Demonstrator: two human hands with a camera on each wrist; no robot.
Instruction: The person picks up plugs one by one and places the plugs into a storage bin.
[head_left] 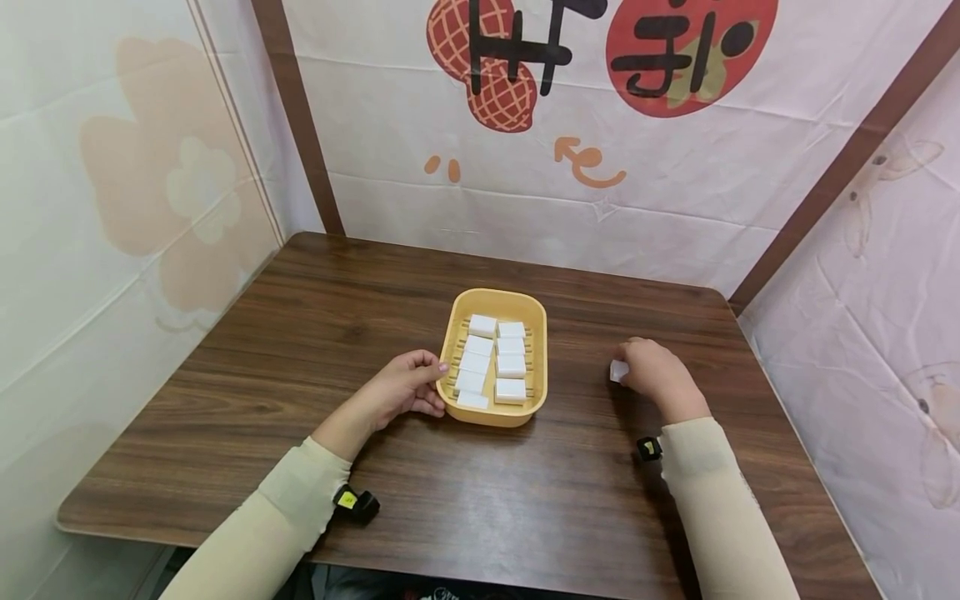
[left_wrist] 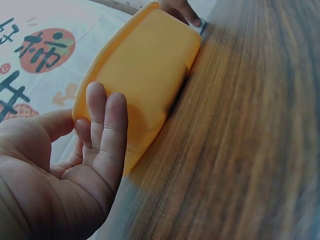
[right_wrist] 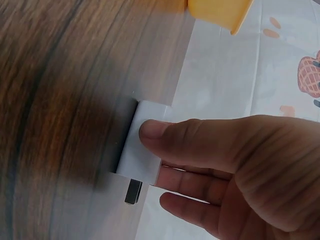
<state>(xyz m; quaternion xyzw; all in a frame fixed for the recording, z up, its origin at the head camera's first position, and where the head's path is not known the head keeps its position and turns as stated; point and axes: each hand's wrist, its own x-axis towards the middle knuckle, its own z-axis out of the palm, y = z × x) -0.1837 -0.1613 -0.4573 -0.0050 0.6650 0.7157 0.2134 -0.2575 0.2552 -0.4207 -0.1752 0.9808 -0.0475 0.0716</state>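
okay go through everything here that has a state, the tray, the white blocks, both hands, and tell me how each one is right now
yellow tray: upright on the table, holding nine white blocks in two rows.
white blocks in the tray: lying flat, side by side.
loose white block: outside the tray, gripped by the right hand.
left hand: fingers against the tray's near left side.
right hand: curled round the loose block, apart from the tray.

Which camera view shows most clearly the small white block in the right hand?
The right wrist view: the white block fills the frame, pinched by the right hand, a dark metal prong visible. The head view shows only a white corner. The left wrist view shows just a sliver beyond the yellow tray.
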